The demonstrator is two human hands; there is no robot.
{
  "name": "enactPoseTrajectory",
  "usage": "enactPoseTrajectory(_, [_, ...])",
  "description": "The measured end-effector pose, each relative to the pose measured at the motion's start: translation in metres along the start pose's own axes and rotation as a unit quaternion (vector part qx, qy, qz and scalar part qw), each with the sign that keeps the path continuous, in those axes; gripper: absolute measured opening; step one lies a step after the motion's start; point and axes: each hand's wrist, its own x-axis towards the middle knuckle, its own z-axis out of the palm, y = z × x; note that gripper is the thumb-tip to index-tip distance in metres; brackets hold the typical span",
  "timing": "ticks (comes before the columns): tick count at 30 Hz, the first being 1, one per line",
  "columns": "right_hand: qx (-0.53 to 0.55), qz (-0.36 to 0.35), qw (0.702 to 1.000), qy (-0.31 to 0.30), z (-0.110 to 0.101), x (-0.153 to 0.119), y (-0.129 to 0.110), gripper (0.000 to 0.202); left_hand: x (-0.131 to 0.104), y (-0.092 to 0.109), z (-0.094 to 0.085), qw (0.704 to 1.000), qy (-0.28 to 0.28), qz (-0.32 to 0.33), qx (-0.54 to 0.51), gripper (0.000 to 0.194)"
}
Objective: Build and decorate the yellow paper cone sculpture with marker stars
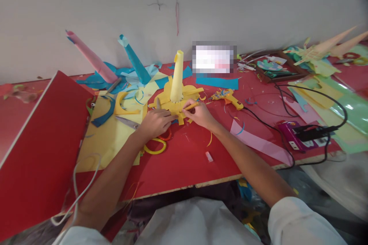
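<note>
Yellow paper cone (177, 80) with both hands at its foot

From that foot, a blue cone (135, 61) leans at ten o'clock. At seven, the left hand (156, 122) rests on the yellow base (193, 91), its grip open. The yellow cone stands on the red bench (184, 160). At four, the right hand's (199, 113) grip holds a pencil-like stick (192, 106); a glue gun (227, 96) lies at three.

The yellow cone (176, 80), blue cone (137, 64) and pink cone (94, 59) are displaying matt paper. The table (178, 164) is showing a smooth, faintly glossy top, its edge exposing rough wood. The scissors (126, 122) are combining metal blades with plastic handles. The glue gun (227, 97) is presenting plastic, the green sheet (352, 101) a glossy surface, the sleeve (304, 218) matt cloth.
</note>
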Motion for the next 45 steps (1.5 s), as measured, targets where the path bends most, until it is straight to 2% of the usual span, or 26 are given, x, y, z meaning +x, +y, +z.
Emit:
enactPoseTrajectory(6, [0.036,0.017,0.999,-0.012,0.0,-0.002,-0.003,0.017,0.0,0.0,-0.001,1.0,0.001,0.005,-0.004,0.037])
enactPoseTrajectory(14, [0.006,-0.011,1.0,-0.019,-0.001,-0.001,-0.001,0.019,0.0,-0.001,-0.001,1.0,-0.001,0.008,-0.004,0.036])
enactPoseTrajectory(19, [0.009,0.001,1.0,0.018,-0.001,-0.001,-0.002,0.011,0.0,0.0,-0.001,1.0,0.002,0.008,-0.003,0.035])
enactPoseTrajectory(25, [0.027,-0.039,0.993,0.107,0.003,0.005,0.0,0.013,0.003,0.002,-0.003,1.0,0.018,-0.015,0.019,0.029])
enactPoseTrajectory(30, [0.015,-0.024,0.997,0.078,0.009,0.011,0.009,0.013,0.006,0.004,-0.004,0.996,0.037,-0.054,0.063,0.031])
enactPoseTrajectory(38, [0.012,-0.017,0.998,0.059,0.009,0.012,0.012,0.016,0.006,0.003,-0.002,0.997,0.022,-0.049,0.057,0.031])
enactPoseTrajectory(45, [-0.013,-0.024,0.997,0.068,0.009,0.012,0.009,0.011,0.006,0.003,-0.003,0.997,0.024,-0.048,0.051,0.031])
